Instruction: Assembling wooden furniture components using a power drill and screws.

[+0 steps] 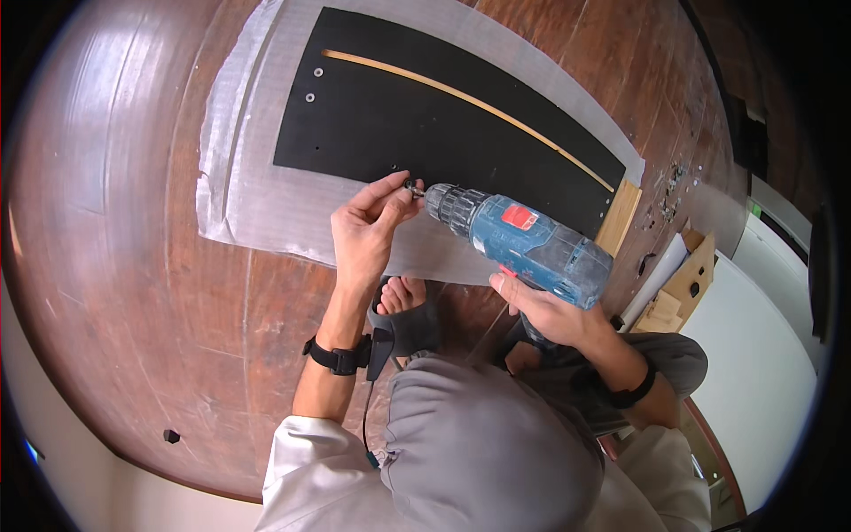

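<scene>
A blue and black cordless drill [541,244] lies level across the middle, its chuck pointing left. My right hand [548,310] is wrapped round its handle, with a finger near the red trigger. At the chuck's tip, my left hand [372,217] pinches a small dark piece [410,183] against the bit; fingers hide most of it, and I cannot make out its kind. Beyond my hands lies a black panel [390,115] with a long wood-coloured groove [470,93]. Two small metal rings [314,84] sit near its left end, and a few small holes show along it.
White foam sheet [239,177] lies under the panel on the brown wooden floor [177,310]. Small screws and bits of hardware [678,191] are scattered at the right, near an open cardboard box [696,279]. A small black piece [171,436] rests on the floor at lower left.
</scene>
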{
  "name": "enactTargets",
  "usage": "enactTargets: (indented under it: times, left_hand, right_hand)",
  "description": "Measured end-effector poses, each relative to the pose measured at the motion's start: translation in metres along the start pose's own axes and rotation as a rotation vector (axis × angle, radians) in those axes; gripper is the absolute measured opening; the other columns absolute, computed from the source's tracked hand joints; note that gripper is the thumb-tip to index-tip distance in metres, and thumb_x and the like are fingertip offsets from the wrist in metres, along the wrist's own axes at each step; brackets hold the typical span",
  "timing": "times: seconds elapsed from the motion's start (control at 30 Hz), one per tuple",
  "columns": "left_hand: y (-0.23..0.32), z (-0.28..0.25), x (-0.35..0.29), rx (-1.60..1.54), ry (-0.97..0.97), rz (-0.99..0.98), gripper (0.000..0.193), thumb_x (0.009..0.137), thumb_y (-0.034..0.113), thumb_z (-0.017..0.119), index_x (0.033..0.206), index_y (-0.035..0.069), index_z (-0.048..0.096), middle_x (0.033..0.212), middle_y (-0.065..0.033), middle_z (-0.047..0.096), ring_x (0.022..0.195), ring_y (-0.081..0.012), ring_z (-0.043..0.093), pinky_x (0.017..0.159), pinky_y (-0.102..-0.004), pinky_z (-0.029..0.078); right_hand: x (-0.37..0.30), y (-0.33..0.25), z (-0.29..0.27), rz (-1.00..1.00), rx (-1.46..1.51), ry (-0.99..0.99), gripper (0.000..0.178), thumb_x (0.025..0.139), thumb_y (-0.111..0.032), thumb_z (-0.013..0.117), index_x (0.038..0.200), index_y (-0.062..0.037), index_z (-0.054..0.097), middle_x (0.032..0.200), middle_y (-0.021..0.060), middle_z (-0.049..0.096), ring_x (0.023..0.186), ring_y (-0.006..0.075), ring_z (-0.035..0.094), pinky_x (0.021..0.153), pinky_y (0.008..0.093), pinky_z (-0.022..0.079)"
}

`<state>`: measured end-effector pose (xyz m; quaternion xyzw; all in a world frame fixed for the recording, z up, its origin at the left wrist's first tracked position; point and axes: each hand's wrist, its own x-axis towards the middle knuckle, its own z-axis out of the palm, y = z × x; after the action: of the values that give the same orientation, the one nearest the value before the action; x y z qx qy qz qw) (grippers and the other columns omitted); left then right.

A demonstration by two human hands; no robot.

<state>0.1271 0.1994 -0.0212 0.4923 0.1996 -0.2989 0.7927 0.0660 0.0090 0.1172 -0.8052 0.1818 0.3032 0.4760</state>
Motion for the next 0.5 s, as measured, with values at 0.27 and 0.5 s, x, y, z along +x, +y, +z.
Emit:
enactTargets:
  times: [0.27,0.5]
  left_hand:
    - [-0.004,0.0,0.007,0.029,0.05,0.045,0.024,0.09,0.001,0.061,0.113,-0.008,0.062,0.098,-0.0129,0.069,0.085,-0.0152,0.067,0.079,-0.0251,0.055]
    - [-0.017,0.005,0.009,-0.096,0.111,0.24,0.025,0.089,0.002,0.064,0.106,0.001,0.046,0.095,-0.0119,0.068,0.083,-0.0102,0.064,0.074,-0.0232,0.053]
  right_hand:
    - [0.009,0.006,0.003,-0.27,-0.445,0.058,0.009,0.081,-0.019,0.068,0.088,-0.0125,0.069,0.079,0.0004,0.067,0.069,0.023,0.064,0.059,0.0339,0.047]
    - [0.022,-0.014,0.007,-0.243,-0.31,0.085,0.01,0.078,-0.013,0.071,0.081,-0.0056,0.065,0.072,0.0058,0.066,0.066,0.0239,0.066,0.062,0.0329,0.052]
